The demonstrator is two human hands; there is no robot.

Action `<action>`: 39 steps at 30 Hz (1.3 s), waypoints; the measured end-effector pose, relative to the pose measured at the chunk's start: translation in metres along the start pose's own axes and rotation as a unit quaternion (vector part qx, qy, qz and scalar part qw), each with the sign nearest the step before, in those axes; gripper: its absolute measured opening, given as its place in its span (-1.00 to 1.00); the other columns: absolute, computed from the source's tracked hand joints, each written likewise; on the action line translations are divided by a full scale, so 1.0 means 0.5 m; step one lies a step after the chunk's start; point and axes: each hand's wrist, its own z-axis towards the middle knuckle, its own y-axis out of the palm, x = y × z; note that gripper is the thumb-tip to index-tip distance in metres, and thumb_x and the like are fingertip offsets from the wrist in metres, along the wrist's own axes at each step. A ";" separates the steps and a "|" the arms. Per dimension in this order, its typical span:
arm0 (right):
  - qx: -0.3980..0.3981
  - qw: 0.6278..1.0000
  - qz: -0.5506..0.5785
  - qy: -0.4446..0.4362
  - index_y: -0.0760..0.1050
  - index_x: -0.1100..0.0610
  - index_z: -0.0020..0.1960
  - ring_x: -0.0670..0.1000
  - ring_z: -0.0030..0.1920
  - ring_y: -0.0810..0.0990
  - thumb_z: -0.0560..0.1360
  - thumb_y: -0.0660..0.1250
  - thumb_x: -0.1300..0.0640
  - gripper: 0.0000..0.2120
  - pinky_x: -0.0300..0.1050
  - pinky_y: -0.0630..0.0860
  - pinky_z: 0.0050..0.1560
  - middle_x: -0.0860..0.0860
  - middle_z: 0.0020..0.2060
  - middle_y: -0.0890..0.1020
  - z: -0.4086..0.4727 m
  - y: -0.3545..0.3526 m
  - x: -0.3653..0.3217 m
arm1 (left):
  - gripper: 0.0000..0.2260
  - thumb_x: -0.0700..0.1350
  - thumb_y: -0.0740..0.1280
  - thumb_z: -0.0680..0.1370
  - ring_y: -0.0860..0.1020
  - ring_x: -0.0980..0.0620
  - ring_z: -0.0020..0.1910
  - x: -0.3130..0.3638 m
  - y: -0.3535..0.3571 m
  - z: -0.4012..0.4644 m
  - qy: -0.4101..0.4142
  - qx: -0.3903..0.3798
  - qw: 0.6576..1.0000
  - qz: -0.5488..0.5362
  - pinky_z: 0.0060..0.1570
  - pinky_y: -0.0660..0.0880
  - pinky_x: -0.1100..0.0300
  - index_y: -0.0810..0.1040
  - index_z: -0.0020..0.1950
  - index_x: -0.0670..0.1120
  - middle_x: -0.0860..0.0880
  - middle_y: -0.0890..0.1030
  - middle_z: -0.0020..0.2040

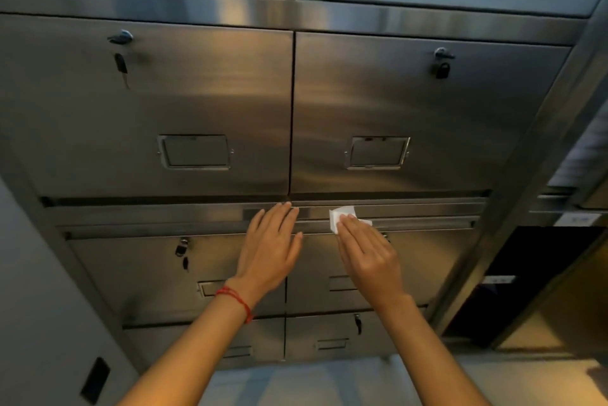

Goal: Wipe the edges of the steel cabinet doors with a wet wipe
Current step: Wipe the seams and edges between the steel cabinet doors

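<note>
A steel cabinet fills the view, with paired doors in several rows. My right hand lies flat with straight fingers, pressing a white wet wipe against the horizontal steel strip between the middle and lower door rows, just right of the centre seam. My left hand, with a red thread bracelet on its wrist, rests flat on the same strip at the seam, fingers straight, holding nothing.
The upper left door has a key hanging from its lock; the upper right door carries a small padlock. Label frames sit on the doors. A dark opening lies to the right, a pale wall to the left.
</note>
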 end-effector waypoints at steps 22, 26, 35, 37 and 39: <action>-0.023 0.997 0.021 0.074 0.64 0.32 -0.03 0.09 0.01 0.65 0.44 0.37 0.27 -0.84 -0.03 0.60 -0.01 0.20 -0.03 0.66 -0.148 0.122 0.031 | -0.64 -0.10 0.21 0.51 0.53 -0.22 0.17 -0.007 0.164 -0.058 -0.060 -0.112 0.991 -0.045 0.13 0.47 -0.19 0.54 0.20 -0.29 -0.26 0.56 0.18; -0.027 0.996 0.010 0.087 0.64 0.32 -0.02 0.10 0.02 0.64 0.43 0.37 0.26 -0.82 -0.01 0.60 -0.01 0.20 -0.02 0.66 -0.151 0.162 0.017 | -0.65 -0.16 0.30 0.49 0.51 -0.21 0.21 -0.041 0.195 -0.060 -0.057 -0.117 0.990 -0.051 0.20 0.42 -0.17 0.52 0.24 -0.28 -0.25 0.53 0.22; -0.079 0.990 -0.004 0.120 0.64 0.32 -0.02 0.10 0.01 0.65 0.27 0.55 0.26 -0.70 -0.02 0.55 0.04 0.20 -0.03 0.66 -0.180 0.224 0.003 | -0.61 -0.10 0.26 0.48 0.49 -0.20 0.24 -0.082 0.271 -0.073 -0.072 -0.148 0.985 -0.056 0.24 0.29 -0.13 0.51 0.25 -0.25 -0.24 0.52 0.24; -0.084 0.988 -0.002 0.129 0.64 0.32 -0.02 0.11 0.01 0.65 0.22 0.58 0.27 -0.65 -0.02 0.51 0.06 0.20 -0.04 0.66 -0.184 0.236 0.005 | -0.61 -0.09 0.25 0.49 0.48 -0.19 0.25 -0.083 0.287 -0.078 -0.084 -0.153 0.983 -0.060 0.25 0.26 -0.10 0.49 0.27 -0.24 -0.23 0.51 0.26; -0.075 0.988 0.003 0.137 0.63 0.33 -0.03 0.11 0.00 0.65 0.23 0.57 0.28 -0.66 0.00 0.49 0.07 0.21 -0.04 0.66 -0.188 0.250 0.009 | -0.62 -0.10 0.25 0.49 0.51 -0.20 0.21 -0.085 0.303 -0.082 -0.083 -0.148 0.984 -0.055 0.22 0.29 -0.11 0.51 0.24 -0.24 -0.23 0.53 0.23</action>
